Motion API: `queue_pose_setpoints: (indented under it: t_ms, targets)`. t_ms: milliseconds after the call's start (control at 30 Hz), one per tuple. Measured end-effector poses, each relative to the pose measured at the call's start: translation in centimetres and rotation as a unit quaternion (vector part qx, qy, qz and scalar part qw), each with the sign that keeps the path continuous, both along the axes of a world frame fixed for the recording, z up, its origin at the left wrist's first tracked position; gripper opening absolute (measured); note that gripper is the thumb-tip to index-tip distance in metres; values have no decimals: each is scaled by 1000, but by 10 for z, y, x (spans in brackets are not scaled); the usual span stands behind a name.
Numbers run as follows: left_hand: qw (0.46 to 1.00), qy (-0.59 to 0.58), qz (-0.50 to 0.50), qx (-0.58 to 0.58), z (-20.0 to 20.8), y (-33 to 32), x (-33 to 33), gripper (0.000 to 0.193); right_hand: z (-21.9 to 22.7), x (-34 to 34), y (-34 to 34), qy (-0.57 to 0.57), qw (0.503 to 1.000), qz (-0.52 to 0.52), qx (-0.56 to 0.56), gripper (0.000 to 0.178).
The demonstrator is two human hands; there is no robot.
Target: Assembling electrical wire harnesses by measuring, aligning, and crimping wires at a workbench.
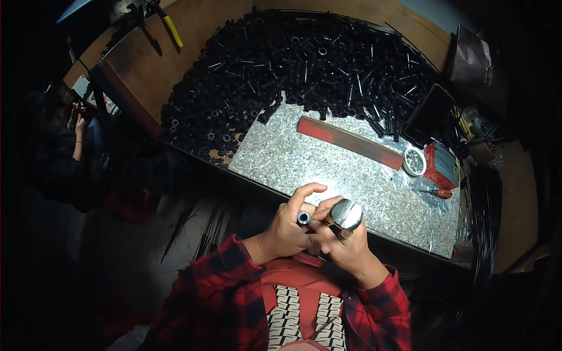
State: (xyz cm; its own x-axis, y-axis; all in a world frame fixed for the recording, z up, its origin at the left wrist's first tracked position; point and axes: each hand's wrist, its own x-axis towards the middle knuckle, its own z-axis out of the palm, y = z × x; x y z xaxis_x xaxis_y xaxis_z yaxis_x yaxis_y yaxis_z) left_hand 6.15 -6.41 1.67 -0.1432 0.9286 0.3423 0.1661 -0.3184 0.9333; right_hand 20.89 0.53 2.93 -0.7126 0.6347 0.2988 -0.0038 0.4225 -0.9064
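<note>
In front of my chest, just off the near edge of the speckled stone slab (275, 158), both my hands are close together. My left hand (281, 237) is closed around a small dark tube part (303, 218), its ring-shaped metal end facing up and its index finger raised. Closed in my right hand (351, 254) is a tool with a round, shiny metal head (348, 214); the rest of it is mostly hidden by my fingers. The fingertips of the two hands meet between the tube part and the tool, where I cannot tell what they touch.
Black tube parts (304, 55) are heaped behind the slab. On it lie a red-brown bar (351, 143), a white bowl (414, 161) of small metal pieces, a red box (439, 167) and a screwdriver (442, 193). Yellow-handled pliers (170, 26) hang far left; another person's hand (78, 124) shows at left.
</note>
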Motion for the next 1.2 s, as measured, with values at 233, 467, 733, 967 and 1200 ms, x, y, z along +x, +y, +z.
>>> queue_pose_setpoints:
  t_ms: [233,467,733,967,1200]
  targets:
    - [1000,10,-20,13,-9,1,-3,94,14,-4,4,5,994,17,112,25]
    - [999,27,-19,3,-6,3,-5,103,-4,-4,0,49,997,-14,63,26]
    - [997,-56,-39,-45,-4,0,-2,104,-8,-7,-7,61,997,-40,-7,22]
    - [999,-10,-26,-25,-8,1,-3,104,-6,-8,-3,51,995,-28,81,27]
    - [1000,1,-27,-17,1,0,-6,82,3,-8,-2,53,994,1,94,31]
